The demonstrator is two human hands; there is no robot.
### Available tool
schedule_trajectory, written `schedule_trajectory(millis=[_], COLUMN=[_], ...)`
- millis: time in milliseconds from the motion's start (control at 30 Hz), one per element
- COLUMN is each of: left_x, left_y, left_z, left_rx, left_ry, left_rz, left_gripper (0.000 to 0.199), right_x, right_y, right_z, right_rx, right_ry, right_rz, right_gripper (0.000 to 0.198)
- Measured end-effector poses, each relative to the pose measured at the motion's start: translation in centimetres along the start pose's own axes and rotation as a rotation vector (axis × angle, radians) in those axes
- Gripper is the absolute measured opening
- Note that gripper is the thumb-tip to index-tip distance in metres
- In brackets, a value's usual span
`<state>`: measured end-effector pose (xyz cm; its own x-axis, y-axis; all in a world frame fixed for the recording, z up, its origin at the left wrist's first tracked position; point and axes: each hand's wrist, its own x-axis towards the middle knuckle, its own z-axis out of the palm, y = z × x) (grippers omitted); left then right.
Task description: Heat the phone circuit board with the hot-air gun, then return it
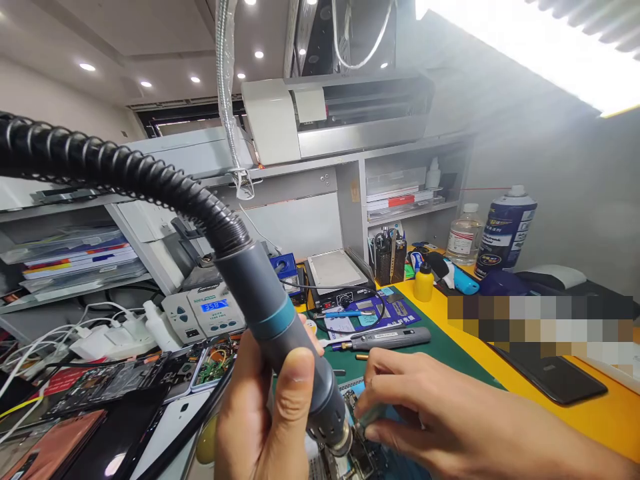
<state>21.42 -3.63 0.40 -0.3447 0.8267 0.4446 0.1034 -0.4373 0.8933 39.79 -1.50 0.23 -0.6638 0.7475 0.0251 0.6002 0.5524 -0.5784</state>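
Note:
My left hand is wrapped round the dark grey handle of a hot air gun with a teal ring. Its black spring-wrapped hose runs up to the upper left. The metal nozzle points down at a circuit board at the bottom of the view, close above it. My right hand is beside the nozzle over the board, fingers curled and pinched together. Whatever lies between those fingertips is hidden and blurred. Part of the board is covered by the hands and the nozzle.
Phone parts and a white phone lie at left before a station with a blue display. A rotary pen tool lies on the green mat. A yellow bottle, spray can and black phone are at right.

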Motion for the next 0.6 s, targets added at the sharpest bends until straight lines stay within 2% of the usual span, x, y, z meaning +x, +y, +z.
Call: schedule_trajectory(millis=[233, 467, 600], left_x=[0.16, 0.30, 0.21], left_y=[-0.13, -0.09, 0.16], left_z=[-0.38, -0.55, -0.67], left_rx=[-0.005, -0.009, -0.002], left_ry=[-0.031, -0.056, -0.065], left_rz=[-0.039, 0.035, 0.030], left_gripper=[0.040, 0.036, 0.037], right_x=[-0.54, -0.63, -0.66], right_y=[-0.32, -0.70, -0.94], right_z=[-0.39, -0.79, -0.92], right_rx=[0.008, -0.046, -0.073], right_ry=[0.032, 0.024, 0.025], right_rz=[-0.013, -0.010, 0.003], right_gripper=[0.004, 0.007, 0.008])
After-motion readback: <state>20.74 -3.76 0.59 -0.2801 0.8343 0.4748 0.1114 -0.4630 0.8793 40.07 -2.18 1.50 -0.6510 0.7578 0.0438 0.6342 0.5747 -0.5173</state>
